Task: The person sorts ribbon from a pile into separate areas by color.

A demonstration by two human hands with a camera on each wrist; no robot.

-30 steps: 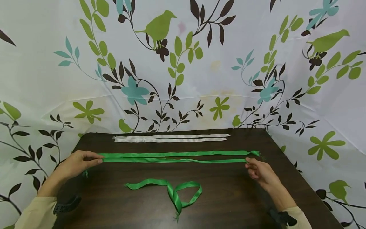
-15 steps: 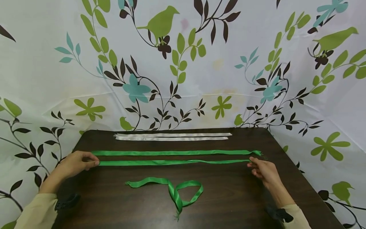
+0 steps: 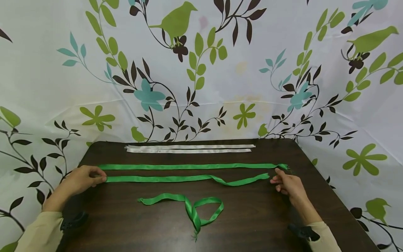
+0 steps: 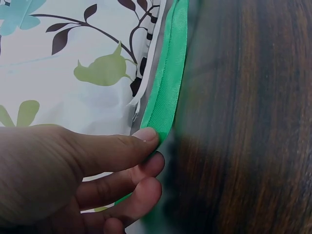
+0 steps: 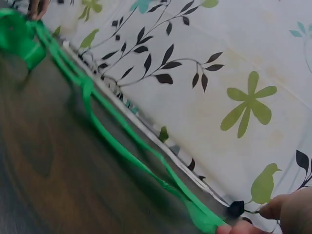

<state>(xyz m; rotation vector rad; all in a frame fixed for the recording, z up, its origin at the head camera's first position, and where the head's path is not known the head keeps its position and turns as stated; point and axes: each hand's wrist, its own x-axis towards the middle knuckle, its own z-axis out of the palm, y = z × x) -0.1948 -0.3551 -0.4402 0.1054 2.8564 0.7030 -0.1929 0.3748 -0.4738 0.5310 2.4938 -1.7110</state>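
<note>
My left hand (image 3: 82,179) pinches the left end of the middle green ribbon (image 3: 163,179) between thumb and fingers; the left wrist view shows this green ribbon (image 4: 168,73) under the thumb tip. The ribbon's right part sags in a wave, its free end just short of my right hand (image 3: 290,184). That hand's fingers are loosely bent and, in the head view, hold nothing. Behind lies another green ribbon (image 3: 189,167), nearly straight, its right tip twisted and frayed. Closer to me a third green ribbon (image 3: 196,218) lies in a loop with frayed ends.
Two white ribbons (image 3: 189,151) lie side by side along the back of the dark wooden table (image 3: 126,224). Behind the table hangs a white cloth (image 3: 201,115) printed with birds, leaves and flowers.
The middle green ribbon has moved toward me, away from the one behind it. My right hand has let go of its end, and the taut right part has gone slack.
</note>
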